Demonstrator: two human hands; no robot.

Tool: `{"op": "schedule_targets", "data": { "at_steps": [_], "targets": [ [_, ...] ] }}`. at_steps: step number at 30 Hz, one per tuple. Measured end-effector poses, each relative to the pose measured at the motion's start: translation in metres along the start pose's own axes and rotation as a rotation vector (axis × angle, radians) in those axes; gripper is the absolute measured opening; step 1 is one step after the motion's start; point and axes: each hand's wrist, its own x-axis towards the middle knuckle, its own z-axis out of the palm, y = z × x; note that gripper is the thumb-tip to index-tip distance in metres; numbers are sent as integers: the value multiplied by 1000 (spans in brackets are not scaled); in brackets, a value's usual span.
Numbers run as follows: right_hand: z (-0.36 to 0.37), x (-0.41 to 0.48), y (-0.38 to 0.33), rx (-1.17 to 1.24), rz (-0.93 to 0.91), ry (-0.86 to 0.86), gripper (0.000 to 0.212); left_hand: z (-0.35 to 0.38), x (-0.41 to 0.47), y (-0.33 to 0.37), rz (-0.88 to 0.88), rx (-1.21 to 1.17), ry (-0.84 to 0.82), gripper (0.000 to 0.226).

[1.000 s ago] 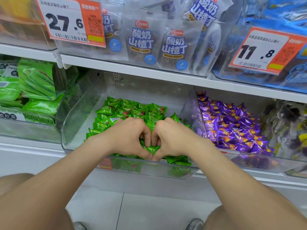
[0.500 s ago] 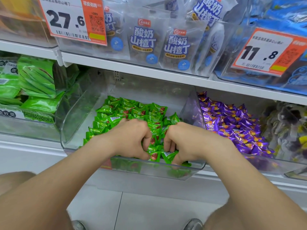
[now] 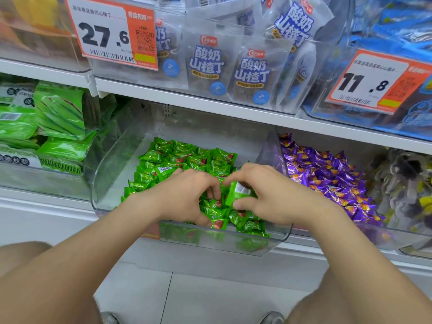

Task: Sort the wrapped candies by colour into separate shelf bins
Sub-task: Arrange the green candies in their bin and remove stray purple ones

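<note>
Pinching one green candy between thumb and fingertips, the right hand is holding it just above the heap of green candies in the clear middle bin. The left hand is digging curled fingers into that same heap (whether they are closing on a wrapper, I cannot tell). Sorting is looking well along: this bin is showing only green, and the neighbouring bin is showing only purple candies. What is remaining seems to be checking the heap for strays and dropping the held piece.
</note>
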Motion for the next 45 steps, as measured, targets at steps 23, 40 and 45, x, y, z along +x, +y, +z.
{"op": "schedule_targets", "data": {
  "at_steps": [23,40,45],
  "targets": [
    [27,12,-9,275,34,-126,34,4,7,-8,17,-50,-63,33],
    [28,21,-13,125,-34,-297,37,-10,-6,-11,-1,-126,-120,29],
    [30,27,-14,125,-37,-299,28,-8,-4,-8,1,-58,-123,33]
  ]
}}
